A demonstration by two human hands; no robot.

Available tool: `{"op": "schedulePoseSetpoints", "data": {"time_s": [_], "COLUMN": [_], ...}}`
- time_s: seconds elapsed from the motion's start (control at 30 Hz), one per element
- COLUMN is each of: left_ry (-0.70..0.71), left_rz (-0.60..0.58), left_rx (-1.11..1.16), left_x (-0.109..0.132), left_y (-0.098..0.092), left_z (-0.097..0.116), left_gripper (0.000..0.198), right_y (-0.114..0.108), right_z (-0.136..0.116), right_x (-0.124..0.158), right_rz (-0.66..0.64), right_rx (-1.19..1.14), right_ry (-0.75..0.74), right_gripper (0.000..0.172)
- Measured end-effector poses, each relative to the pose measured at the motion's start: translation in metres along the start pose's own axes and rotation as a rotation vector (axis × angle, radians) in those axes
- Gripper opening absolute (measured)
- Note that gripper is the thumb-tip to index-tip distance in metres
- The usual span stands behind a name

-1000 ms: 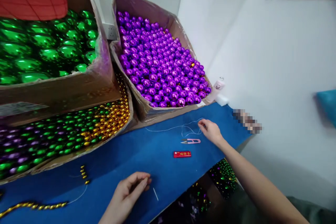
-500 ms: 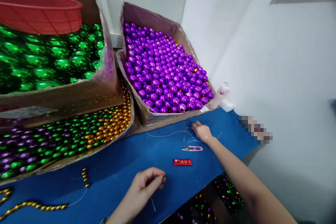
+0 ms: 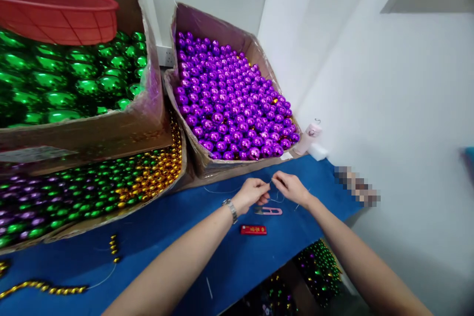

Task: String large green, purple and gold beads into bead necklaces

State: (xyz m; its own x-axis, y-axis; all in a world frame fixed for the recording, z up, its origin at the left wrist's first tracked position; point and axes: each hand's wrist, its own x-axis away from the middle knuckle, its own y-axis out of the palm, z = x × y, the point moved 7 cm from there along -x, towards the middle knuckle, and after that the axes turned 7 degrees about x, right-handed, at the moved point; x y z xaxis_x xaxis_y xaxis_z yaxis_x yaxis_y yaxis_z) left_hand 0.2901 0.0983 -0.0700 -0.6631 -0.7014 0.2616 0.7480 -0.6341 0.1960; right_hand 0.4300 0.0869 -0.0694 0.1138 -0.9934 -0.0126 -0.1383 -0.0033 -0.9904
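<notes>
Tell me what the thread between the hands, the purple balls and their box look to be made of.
The thread: thin, whitish, limp line pinched between left hand and right hand; likely nylon or cotton, too fine to tell. The purple balls: probably plastic with a metallic mirror coat, given the sharp highlights. The box: brown cardboard, matte, with bent, worn edges.

Blue table (image 3: 177,237) is carrying 2 cardboard boxes at the back: purple-ball box (image 3: 202,160) on the rt, mixed-bead box (image 3: 111,213) on the lft, w/ a pink bottle (image 3: 309,136) and white block (image 3: 318,151) sitting at the far rt corner. Pink snips (image 3: 269,211) and a red packet (image 3: 253,229) are lying near the middle, thin thread (image 3: 218,190) trailing just behind them. Gold bead string (image 3: 44,288) and a short bead bit (image 3: 114,248) are lying at the lft, a white stick (image 3: 209,288) resting near the front edge.
</notes>
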Motion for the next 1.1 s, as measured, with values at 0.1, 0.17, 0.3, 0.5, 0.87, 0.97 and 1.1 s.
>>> {"op": "schedulePoseSetpoints", "data": {"time_s": [0.1,0.17,0.3,0.5,0.87,0.97,1.1], "left_ry": [0.032,0.069,0.185,0.364,0.420,0.399,0.407], "left_rz": [0.012,0.028,0.145,0.443,0.499,0.418,0.364], "left_rx": [-0.081,-0.148,-0.539,-0.978,-1.076,-0.968,-0.855], "left_x": [0.052,0.096,0.177,0.258,0.272,0.255,0.239], "left_y": [-0.035,-0.066,-0.129,-0.185,-0.164,-0.145,-0.126], "left_z": [0.011,0.027,0.063,0.093,0.068,0.055,0.048], "left_gripper": [0.028,0.025,0.025,0.022,0.014,0.016,0.017], "right_y": [0.006,0.015,0.033,0.047,0.003,-0.009,-0.011], "right_z": [0.025,0.043,0.070,0.085,0.009,-0.100,-0.238], "right_x": [0.004,0.006,0.007,0.011,0.013,0.013,0.027], "right_rz": [0.025,0.024,-0.013,-0.100,-0.092,-0.022,-0.043], "right_rx": [0.017,0.035,0.087,0.178,0.175,0.015,-0.238], "right_ry": [0.095,0.172,0.303,0.436,0.354,0.059,-0.317], "right_gripper": [0.026,0.026,0.027,0.027,0.023,0.025,0.036]}}
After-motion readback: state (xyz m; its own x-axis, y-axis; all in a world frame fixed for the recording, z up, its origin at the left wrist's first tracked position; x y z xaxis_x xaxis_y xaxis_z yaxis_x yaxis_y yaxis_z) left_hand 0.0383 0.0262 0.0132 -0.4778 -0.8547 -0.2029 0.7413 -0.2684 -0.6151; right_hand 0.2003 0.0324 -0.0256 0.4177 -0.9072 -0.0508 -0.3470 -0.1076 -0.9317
